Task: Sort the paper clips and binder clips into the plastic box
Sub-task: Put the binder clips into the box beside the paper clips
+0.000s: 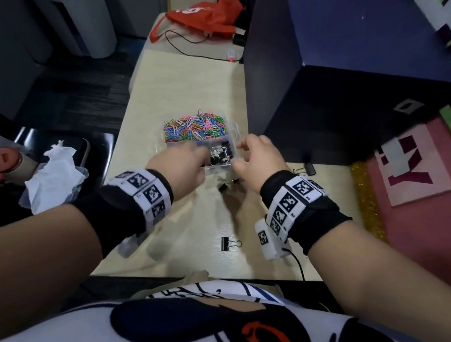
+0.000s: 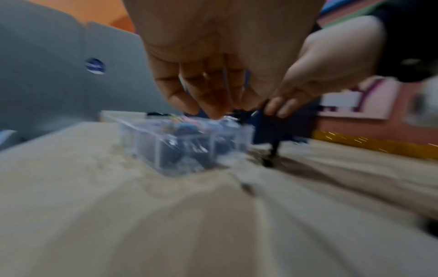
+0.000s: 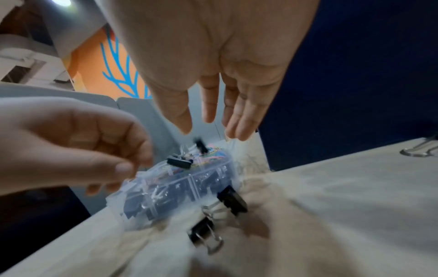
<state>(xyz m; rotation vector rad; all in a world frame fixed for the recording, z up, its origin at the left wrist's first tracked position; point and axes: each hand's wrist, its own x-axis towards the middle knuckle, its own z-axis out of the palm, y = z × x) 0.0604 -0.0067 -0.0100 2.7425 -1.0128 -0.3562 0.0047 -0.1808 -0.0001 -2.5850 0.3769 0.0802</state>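
Note:
A clear plastic box (image 1: pixel 233 133) (image 2: pixel 166 150) (image 3: pixel 166 187) sits mid-table. Coloured paper clips (image 1: pixel 196 128) fill its far compartment and black binder clips (image 1: pixel 221 152) its near one. My left hand (image 1: pixel 200 157) (image 2: pixel 213 110) hovers over the near compartment with fingers curled downward; blur hides whether it holds anything. My right hand (image 1: pixel 238 155) (image 3: pixel 211 131) is spread above the box's right end, empty. Two binder clips (image 3: pixel 199 144) (image 3: pixel 179 162) are just above the box, below the fingertips. Loose binder clips lie in front of the box (image 3: pixel 233 200) (image 3: pixel 203 232) and nearer me (image 1: pixel 229 243).
Another binder clip (image 1: pixel 306 168) lies by the dark blue partition (image 1: pixel 332 86) on the right. A red bag (image 1: pixel 205 15) and a cable are at the table's far end. Crumpled tissue in a plastic tub (image 1: pixel 52 174) sits off the table's left edge.

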